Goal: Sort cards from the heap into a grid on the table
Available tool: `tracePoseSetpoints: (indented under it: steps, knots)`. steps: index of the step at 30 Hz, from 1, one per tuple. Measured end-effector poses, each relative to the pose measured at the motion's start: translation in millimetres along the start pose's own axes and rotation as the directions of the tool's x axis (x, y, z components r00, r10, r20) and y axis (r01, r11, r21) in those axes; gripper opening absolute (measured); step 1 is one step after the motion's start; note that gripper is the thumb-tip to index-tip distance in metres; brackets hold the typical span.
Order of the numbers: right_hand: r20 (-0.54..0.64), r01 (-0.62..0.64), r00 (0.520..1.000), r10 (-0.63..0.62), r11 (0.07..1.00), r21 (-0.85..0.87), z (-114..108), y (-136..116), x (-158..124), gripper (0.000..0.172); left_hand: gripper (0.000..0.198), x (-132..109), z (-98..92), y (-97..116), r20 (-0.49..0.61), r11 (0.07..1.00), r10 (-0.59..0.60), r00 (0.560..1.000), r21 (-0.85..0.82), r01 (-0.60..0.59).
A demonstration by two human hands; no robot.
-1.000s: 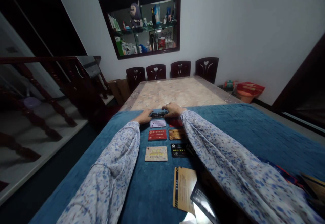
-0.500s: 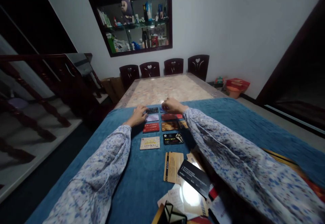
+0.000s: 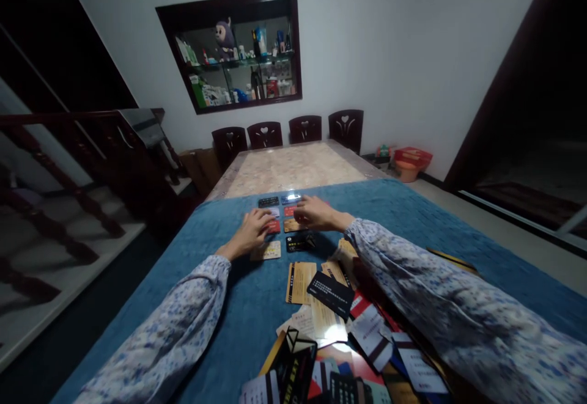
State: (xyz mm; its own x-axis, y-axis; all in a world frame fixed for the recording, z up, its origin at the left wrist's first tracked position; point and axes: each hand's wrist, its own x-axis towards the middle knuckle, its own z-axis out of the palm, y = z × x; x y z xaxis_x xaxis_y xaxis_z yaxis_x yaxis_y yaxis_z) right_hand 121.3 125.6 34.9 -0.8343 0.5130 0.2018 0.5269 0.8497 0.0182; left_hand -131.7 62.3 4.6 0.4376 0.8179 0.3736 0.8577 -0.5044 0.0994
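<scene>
Two columns of cards lie on a blue cloth (image 3: 206, 306). Left column, far to near: a black card (image 3: 268, 202), a lilac card (image 3: 276, 212), a red card (image 3: 274, 227) and a cream card (image 3: 270, 250). Right column: a blue card (image 3: 290, 198), a second red card (image 3: 288, 211), a gold card (image 3: 290, 227) and a black VIP card (image 3: 298, 243). My left hand (image 3: 251, 230) is open, fingers stretched over the lilac and red cards. My right hand (image 3: 315, 213) is open with bent fingers, tips at the second red and gold cards, partly covering them.
A loose pile of overlapping cards, with a black card (image 3: 331, 294) on top, spreads near me under my right forearm. Beyond the cloth lies the bare tabletop (image 3: 284, 165), with dark chairs (image 3: 346, 128) behind it. A stair railing (image 3: 59, 165) stands to the left.
Both hands have come back toward me along the columns, leaving the far black and blue cards uncovered. The view has tilted, and more of the near card pile shows.
</scene>
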Motion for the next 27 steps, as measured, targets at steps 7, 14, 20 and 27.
tracePoseSetpoints:
  steps: [7,14,20,27]
  knots:
    - [0.015,0.107,0.994,-0.107,0.994,-0.004,5.6,-34.4,-36.3,0.014,0.036,-42.3,-3.8,55.2,0.087,0.978,0.204,0.975,-0.072,-0.198]
    - [-0.013,0.167,0.986,-0.166,0.981,0.096,23.8,-46.1,-58.0,0.012,0.041,-66.3,-14.9,105.9,0.267,0.959,0.270,0.925,-0.162,-0.233]
    - [0.010,0.092,0.995,-0.095,0.983,0.157,22.8,-60.9,-71.4,0.015,0.053,-71.0,-11.9,112.1,0.339,0.958,0.276,0.899,-0.176,-0.227]
    - [-0.004,0.130,0.991,-0.132,0.971,0.200,27.8,-69.4,-76.2,0.017,0.050,-78.1,-12.3,109.4,0.327,0.958,0.276,0.904,-0.166,-0.233]
